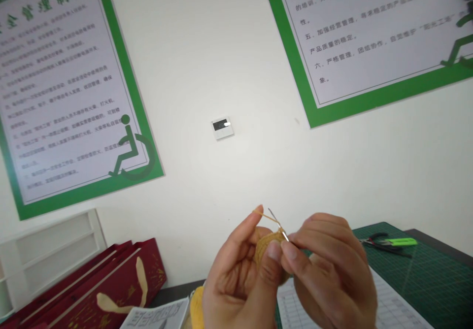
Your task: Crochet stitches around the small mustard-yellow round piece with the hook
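My left hand (pixel 240 275) pinches a small round piece of mustard-coloured crochet (pixel 266 244) between thumb and fingers. A strand of the same yarn (pixel 269 216) runs over its raised index fingertip to the hook. My right hand (pixel 328 270) grips a thin metal crochet hook (pixel 284 234), its fingertips close beside the left thumb. The hook passes through the upper edge of the piece, and its tip points up and left. Part of the crochet piece is hidden behind the fingers.
A green cutting mat (pixel 417 275) on the right bears black pliers (pixel 380 241) and a bright green-handled tool (pixel 401 242). Printed sheets (pixel 391 299) lie below my hands. Dark red gift bags (pixel 121 279) stand at left, near a yellow item (pixel 197 307). Posters hang on the wall behind.
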A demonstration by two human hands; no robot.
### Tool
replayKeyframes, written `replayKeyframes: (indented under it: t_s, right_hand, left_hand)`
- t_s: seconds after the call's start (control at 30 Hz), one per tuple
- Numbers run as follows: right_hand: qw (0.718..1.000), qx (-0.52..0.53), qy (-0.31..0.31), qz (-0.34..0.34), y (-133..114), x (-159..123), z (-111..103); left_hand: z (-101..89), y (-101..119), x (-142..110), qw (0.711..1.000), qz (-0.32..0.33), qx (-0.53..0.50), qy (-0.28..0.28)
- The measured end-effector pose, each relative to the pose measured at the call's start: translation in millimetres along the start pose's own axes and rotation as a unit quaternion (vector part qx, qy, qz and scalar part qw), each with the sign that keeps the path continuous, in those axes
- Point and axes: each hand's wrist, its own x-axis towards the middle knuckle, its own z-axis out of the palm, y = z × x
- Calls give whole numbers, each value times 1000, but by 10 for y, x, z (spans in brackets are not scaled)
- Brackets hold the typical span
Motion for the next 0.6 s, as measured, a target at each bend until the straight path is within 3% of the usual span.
replayKeyframes:
  t_s: [0.07, 0.13, 0.2, 0.27, 0.37, 0.43, 0.5, 0.6]
  right_hand:
    - [1000, 14, 5, -7, 12, 4, -1]
    - [992, 112, -4, 53, 10, 37, 33]
    - [958, 243, -2, 155, -9, 86, 82]
    - [902, 345, 13, 258, -35, 129, 121]
    - [856, 394, 28, 334, -61, 150, 133]
    - [858, 385, 21, 339, -62, 143, 115]
    - [879, 360, 11, 314, -55, 134, 87]
    - [950, 246, -36, 190, -48, 132, 42]
  left_hand:
    - [-22, 30, 10, 999, -35, -11, -24]
    - [-73, 78, 40, 995, -88, -24, -40]
    - [-137, 128, 79, 990, -130, -28, -54]
    - [-194, 165, 115, 984, -161, -28, -66]
    - [-240, 191, 147, 982, -171, -36, -69]
    - [-244, 195, 149, 984, -165, -34, -65]
    - [-229, 188, 134, 985, -159, -20, -61]
    - [-182, 159, 90, 991, -126, -3, -47]
